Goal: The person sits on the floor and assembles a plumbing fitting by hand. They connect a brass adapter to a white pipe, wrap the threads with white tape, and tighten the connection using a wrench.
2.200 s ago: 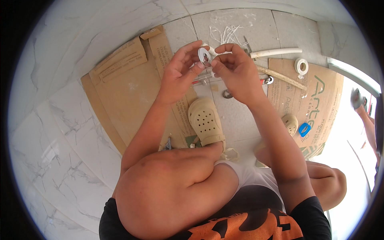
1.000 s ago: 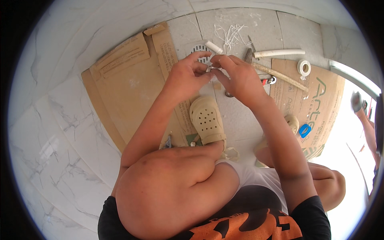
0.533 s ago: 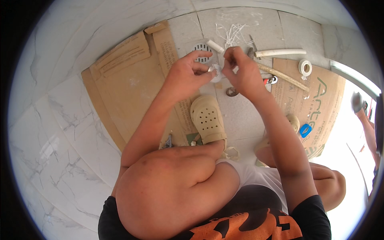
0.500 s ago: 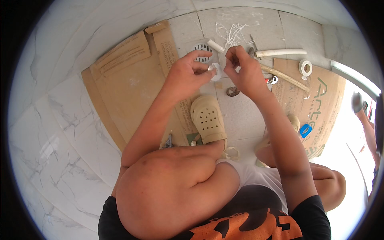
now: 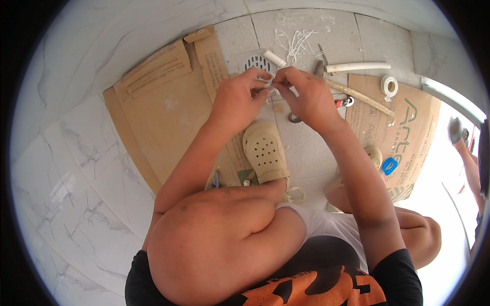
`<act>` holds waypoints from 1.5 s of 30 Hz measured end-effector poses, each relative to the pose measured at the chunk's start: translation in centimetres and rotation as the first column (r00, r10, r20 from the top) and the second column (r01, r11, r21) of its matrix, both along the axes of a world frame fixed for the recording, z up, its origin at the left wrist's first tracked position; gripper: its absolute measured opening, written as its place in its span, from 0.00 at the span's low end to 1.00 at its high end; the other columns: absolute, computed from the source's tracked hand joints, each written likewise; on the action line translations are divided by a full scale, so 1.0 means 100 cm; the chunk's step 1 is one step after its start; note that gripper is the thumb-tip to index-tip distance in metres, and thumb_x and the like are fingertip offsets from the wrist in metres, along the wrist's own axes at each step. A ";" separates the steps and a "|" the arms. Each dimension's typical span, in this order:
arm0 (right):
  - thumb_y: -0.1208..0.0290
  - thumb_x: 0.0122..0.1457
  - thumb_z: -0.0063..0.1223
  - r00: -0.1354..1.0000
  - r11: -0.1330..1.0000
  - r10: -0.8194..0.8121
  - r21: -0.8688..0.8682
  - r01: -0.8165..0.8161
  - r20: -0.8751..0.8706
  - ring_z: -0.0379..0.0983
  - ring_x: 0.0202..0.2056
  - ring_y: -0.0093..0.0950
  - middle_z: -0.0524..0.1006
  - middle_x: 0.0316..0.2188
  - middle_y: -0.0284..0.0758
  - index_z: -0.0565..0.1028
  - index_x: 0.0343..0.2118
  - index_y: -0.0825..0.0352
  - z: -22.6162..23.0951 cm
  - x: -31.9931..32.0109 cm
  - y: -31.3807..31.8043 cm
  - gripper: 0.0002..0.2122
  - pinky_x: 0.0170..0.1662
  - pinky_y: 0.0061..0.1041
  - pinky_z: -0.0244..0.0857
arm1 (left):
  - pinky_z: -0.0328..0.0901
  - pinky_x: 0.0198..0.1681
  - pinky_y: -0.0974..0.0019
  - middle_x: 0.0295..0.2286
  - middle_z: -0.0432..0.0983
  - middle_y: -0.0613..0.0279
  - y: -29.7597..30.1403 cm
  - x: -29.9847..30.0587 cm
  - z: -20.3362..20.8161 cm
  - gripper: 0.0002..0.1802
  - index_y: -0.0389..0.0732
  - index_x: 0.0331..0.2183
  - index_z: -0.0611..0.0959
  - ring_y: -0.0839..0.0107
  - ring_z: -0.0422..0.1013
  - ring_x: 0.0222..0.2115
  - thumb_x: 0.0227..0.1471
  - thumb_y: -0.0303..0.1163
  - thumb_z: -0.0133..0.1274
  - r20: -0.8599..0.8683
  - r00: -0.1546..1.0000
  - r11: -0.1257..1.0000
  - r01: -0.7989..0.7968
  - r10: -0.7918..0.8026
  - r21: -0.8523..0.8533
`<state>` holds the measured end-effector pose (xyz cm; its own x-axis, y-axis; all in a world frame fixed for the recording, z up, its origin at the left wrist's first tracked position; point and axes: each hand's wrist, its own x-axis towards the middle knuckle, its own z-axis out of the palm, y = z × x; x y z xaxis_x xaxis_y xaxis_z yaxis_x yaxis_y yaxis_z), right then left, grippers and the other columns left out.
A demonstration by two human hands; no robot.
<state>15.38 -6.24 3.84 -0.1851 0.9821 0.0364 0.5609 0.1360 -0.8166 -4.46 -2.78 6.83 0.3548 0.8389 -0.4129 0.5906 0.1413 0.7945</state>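
Observation:
My left hand (image 5: 239, 97) and my right hand (image 5: 310, 99) meet over the floor, fingertips together. Between the left fingers is a small whitish, partly see-through piece (image 5: 272, 85), mostly covered; its kind is not clear. My right thumb and forefinger pinch at its edge, and whatever they grip is too small to make out. Just beyond the hands are a round slotted floor drain (image 5: 258, 64) and a short white tube (image 5: 275, 57). A dark round object (image 5: 295, 118) lies partly hidden under my right hand.
White strings (image 5: 296, 43) lie at the back. To the right are a white pipe (image 5: 358, 67), a wooden stick (image 5: 365, 97), a red-handled tool (image 5: 345, 103), a white tape roll (image 5: 389, 86) and a blue ring (image 5: 390, 166). Cardboard (image 5: 163, 112) covers the left floor. Another person's arm (image 5: 467, 153) shows far right.
My right hand has moved left and down to meet my left hand. The whitish piece, seen earlier with a shiny ring in the left fingers, is now mostly covered by both hands.

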 end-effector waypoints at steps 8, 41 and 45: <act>0.77 0.57 0.64 0.980 0.991 -0.003 0.133 -0.024 0.198 0.82 0.34 0.39 0.82 0.31 0.35 0.74 0.38 0.64 0.005 -0.006 -0.005 0.09 0.36 0.35 0.76 | 0.77 0.41 0.58 0.35 0.87 0.49 0.002 0.002 0.001 0.12 0.38 0.44 0.85 0.55 0.84 0.36 0.57 0.27 0.63 -0.043 0.999 0.999 0.017 -0.016 0.033; 0.78 0.60 0.65 0.958 0.964 -0.262 -0.070 0.255 -0.117 0.84 0.37 0.40 0.83 0.32 0.40 0.74 0.40 0.66 -0.004 -0.013 0.000 0.10 0.39 0.34 0.78 | 0.74 0.35 0.66 0.35 0.88 0.56 -0.008 0.005 -0.016 0.13 0.40 0.44 0.86 0.70 0.83 0.32 0.55 0.29 0.67 0.058 0.993 0.976 -0.115 0.106 0.185; 0.78 0.59 0.66 0.966 0.972 -0.230 -0.066 0.224 -0.113 0.82 0.33 0.41 0.82 0.30 0.41 0.71 0.39 0.66 -0.006 -0.013 0.002 0.12 0.38 0.35 0.77 | 0.74 0.36 0.66 0.35 0.88 0.55 -0.008 0.005 -0.015 0.13 0.39 0.43 0.87 0.70 0.84 0.32 0.55 0.29 0.67 0.090 0.986 0.981 -0.151 0.141 0.124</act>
<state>14.07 -6.06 3.26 0.0456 0.9989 -0.0077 0.4700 -0.0283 -0.8822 -3.95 -3.57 5.32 0.2521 0.9287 -0.2719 0.5047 0.1136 0.8558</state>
